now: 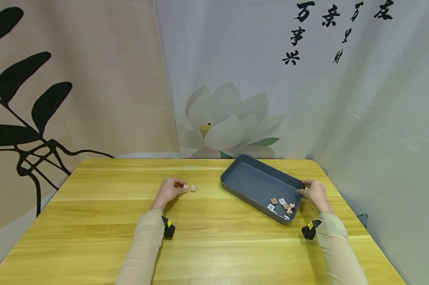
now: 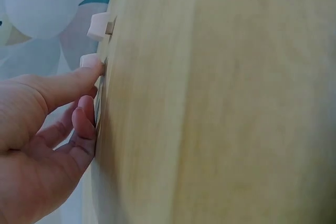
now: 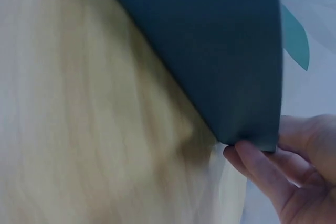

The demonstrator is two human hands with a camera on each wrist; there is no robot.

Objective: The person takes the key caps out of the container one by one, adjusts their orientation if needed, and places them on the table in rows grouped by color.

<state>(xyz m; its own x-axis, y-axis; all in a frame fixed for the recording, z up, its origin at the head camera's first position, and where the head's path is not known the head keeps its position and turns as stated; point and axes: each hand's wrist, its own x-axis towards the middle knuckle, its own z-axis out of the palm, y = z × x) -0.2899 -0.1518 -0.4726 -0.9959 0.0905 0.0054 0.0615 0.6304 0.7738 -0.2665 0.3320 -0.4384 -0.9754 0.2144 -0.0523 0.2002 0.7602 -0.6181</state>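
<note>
In the head view my left hand (image 1: 170, 191) is over the left-middle of the table, its fingertips pinching a small pale block (image 1: 185, 187). A second small pale block (image 1: 193, 189) stands just to its right. The left wrist view shows the held block (image 2: 90, 60) at the fingertips, and the other block (image 2: 97, 26) with a brown bit at its base. My right hand (image 1: 315, 194) grips the right end of a dark grey rectangular tray (image 1: 232, 189). Several small tan and white pieces (image 1: 286, 206) lie in the tray's near right corner. The right wrist view shows fingers (image 3: 262, 174) at the tray's corner.
The yellow wood-grain table (image 1: 214, 253) has its far edge against a hanging cloth (image 1: 235, 59) with a lotus print. Another cloth (image 1: 103, 79) hangs on the left. Black wrist cameras (image 1: 168, 228) sit on both wrists.
</note>
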